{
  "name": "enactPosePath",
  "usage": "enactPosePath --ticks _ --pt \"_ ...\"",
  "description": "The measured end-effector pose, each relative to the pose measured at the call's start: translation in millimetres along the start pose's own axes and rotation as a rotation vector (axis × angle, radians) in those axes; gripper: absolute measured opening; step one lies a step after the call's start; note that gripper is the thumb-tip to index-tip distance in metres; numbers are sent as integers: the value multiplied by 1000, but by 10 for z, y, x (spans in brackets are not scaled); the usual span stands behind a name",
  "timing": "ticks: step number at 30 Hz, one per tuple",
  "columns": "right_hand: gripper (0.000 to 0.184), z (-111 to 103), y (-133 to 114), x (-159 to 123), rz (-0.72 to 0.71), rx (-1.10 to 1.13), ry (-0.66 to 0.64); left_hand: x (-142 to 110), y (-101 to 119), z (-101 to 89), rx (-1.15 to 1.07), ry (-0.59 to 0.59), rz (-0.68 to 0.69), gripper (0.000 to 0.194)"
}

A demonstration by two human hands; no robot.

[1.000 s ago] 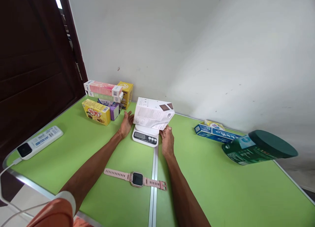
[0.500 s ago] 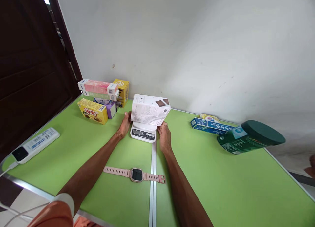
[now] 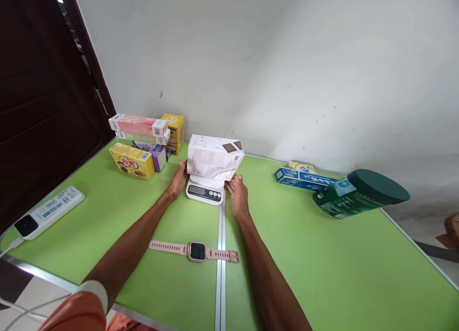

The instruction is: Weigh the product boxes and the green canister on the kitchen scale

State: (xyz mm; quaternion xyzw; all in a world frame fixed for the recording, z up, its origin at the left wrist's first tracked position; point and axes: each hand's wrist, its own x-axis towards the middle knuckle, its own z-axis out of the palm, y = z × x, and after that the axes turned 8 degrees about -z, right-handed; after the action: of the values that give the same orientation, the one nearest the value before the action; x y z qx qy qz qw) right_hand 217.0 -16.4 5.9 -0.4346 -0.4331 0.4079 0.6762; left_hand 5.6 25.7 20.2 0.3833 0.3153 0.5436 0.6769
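Note:
A white box [image 3: 214, 158] with printed text and a barcode lies on top of a white digital kitchen scale [image 3: 204, 192]. The scale's display and round buttons face me. My left hand [image 3: 178, 180] is closed against the box's lower left side, its fingertips partly hidden behind it. At the lower right corner of the box, my right hand [image 3: 237, 196] is closed with bent fingers, close to the scale's edge. In front of the scale, a pink smartwatch [image 3: 197, 251] lies stretched flat between my forearms.
Several cartons stand at the back left, among them a yellow snack box [image 3: 132, 161] and a pink box [image 3: 139, 125]. A white device with a cable [image 3: 50, 212] lies left. A blue box [image 3: 303, 179] and a tilted green canister [image 3: 358, 194] are right. A wall rises behind the table.
The whole view has shifted slightly, so everything sits a little further left. Both hands stay at the sides of the box, which remains on the scale.

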Motion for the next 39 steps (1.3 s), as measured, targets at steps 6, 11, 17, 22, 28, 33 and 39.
enactPosePath --ticks 6,11,17,22,28,33,39 --pt "101 7 28 5 14 13 17 -10 12 1 -38 25 -28 70" --pt "101 2 66 13 19 36 48 4 7 -11 -76 12 -57 67" --pt "99 -5 85 16 20 35 52 27 -36 -5 -117 34 -48 75" --pt "96 -7 76 7 14 22 54 42 -58 14 -142 16 -38 80" --pt "95 3 52 1 6 19 50 48 -69 -20 -102 17 -29 78" --pt "91 21 33 2 -12 5 47 43 -85 -41 -4 28 17 82" --pt "91 25 29 12 -35 -10 50 23 -97 -18 20 97 56 81"
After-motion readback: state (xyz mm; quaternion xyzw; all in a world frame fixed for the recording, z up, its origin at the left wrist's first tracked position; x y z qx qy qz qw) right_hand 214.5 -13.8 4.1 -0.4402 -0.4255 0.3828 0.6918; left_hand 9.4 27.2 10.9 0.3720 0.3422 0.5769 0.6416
